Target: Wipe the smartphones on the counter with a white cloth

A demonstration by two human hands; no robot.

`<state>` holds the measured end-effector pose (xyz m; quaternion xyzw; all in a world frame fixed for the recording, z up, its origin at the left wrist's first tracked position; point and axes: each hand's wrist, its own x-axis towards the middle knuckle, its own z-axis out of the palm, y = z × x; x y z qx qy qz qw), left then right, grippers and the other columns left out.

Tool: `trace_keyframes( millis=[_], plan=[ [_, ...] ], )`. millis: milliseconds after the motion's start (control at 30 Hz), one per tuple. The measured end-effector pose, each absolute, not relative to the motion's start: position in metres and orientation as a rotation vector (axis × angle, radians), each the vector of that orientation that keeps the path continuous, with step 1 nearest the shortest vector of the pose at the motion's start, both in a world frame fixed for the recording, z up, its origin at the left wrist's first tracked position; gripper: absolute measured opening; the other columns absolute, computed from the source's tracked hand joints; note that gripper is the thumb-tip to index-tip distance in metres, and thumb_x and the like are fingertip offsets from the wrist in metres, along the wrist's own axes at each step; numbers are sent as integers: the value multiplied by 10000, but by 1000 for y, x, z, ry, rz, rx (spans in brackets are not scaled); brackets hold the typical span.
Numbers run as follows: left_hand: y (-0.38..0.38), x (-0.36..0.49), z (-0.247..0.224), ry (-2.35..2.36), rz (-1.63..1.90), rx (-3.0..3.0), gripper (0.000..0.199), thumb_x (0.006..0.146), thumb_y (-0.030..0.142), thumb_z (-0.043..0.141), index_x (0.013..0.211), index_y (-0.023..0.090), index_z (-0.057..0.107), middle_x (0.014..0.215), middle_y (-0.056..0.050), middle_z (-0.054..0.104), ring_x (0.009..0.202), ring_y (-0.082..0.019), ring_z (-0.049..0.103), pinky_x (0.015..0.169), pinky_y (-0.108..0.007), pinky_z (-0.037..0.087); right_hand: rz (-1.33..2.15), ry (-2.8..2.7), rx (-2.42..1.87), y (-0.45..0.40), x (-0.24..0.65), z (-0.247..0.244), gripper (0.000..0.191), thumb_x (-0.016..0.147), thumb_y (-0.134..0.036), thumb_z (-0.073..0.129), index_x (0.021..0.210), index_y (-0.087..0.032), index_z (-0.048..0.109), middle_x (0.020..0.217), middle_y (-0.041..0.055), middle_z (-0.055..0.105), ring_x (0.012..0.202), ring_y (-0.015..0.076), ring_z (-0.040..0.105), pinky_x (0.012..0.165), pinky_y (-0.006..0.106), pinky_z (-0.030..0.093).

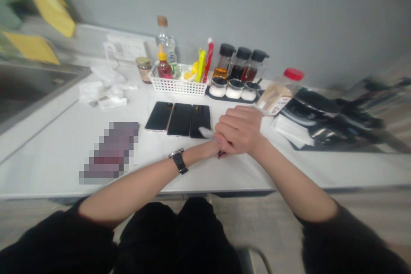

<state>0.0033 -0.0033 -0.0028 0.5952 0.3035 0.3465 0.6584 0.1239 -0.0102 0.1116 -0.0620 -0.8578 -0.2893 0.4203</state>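
left hand (212,150): mostly hidden beneath right, grip cannot be told | right hand (239,130): fingers curled shut over left | soft white cloth (205,132): tapered end poking from between hands, over rightmost of 3 glossy black smartphones (200,120) | smooth white counter (48,167): under phones
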Motion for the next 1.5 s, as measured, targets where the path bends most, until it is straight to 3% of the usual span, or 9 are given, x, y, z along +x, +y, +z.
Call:
trace_keyframes(
  millis=[167,300,433,667,833,967,1133,1333,1500],
  plan=[
    [-1,6,3,697,702,1416,454,949,199,636,521,207,484,510,33,494,520,-106,439,577,-265,376,-398,-1826,-314,-9,117,92,434,1063,-212,386,637,-251,459,544,-21,446,523,156,359,575,381,242],
    [0,2,16,671,667,1408,520,1031,599,534,743,187,664,580,8,597,505,-128,533,541,-268,411,-92,-1503,-438,5,117,93,538,1095,-414,460,578,-270,414,523,-23,418,479,161,385,529,363,276],
    [2,-1,26,513,562,1281,788,835,909,594,848,134,738,777,-107,764,593,-190,715,554,-285,517,312,-1140,-430,35,132,98,621,1012,-559,563,561,-292,229,450,-82,244,377,120,238,416,303,250],
    [-1,-3,23,305,576,925,549,926,596,763,1287,183,740,1320,-199,785,960,-282,829,601,-262,609,746,-1130,-682,45,169,63,699,964,-833,393,533,-283,391,439,-60,365,371,136,386,396,283,381],
    [-2,1,20,295,606,890,482,958,455,775,1341,166,720,1284,-206,794,906,-262,827,668,-277,630,864,-1435,-860,16,212,62,675,1028,-686,436,684,-215,776,890,130,833,875,320,797,861,514,645],
    [-2,3,21,284,694,858,477,897,337,852,1318,145,737,1199,-175,814,911,-256,816,904,-390,642,711,-1879,-1026,-3,239,80,632,1114,-593,330,1111,-238,852,1452,82,742,1384,343,679,1242,589,462],
    [-2,7,17,351,762,806,438,851,285,887,1247,169,739,1131,-116,809,919,-229,794,958,-383,601,32,-2285,-1296,-4,238,75,599,1145,-494,287,1596,-199,549,1670,130,535,1601,352,447,1326,678,297],
    [5,12,10,535,909,590,314,984,434,745,1216,223,735,1086,-27,812,970,-168,761,1007,-310,561,-284,-2447,-1281,-29,180,21,699,1094,-298,343,1731,-57,187,1793,230,252,1689,367,242,1322,676,304],
    [6,9,20,664,902,522,640,1030,724,490,1160,157,757,1072,-118,833,1113,-263,772,1086,-377,549,-237,-2694,-1016,-34,172,12,733,1037,-246,428,1702,4,249,1761,239,330,1679,332,284,1344,568,333]
  ],
)
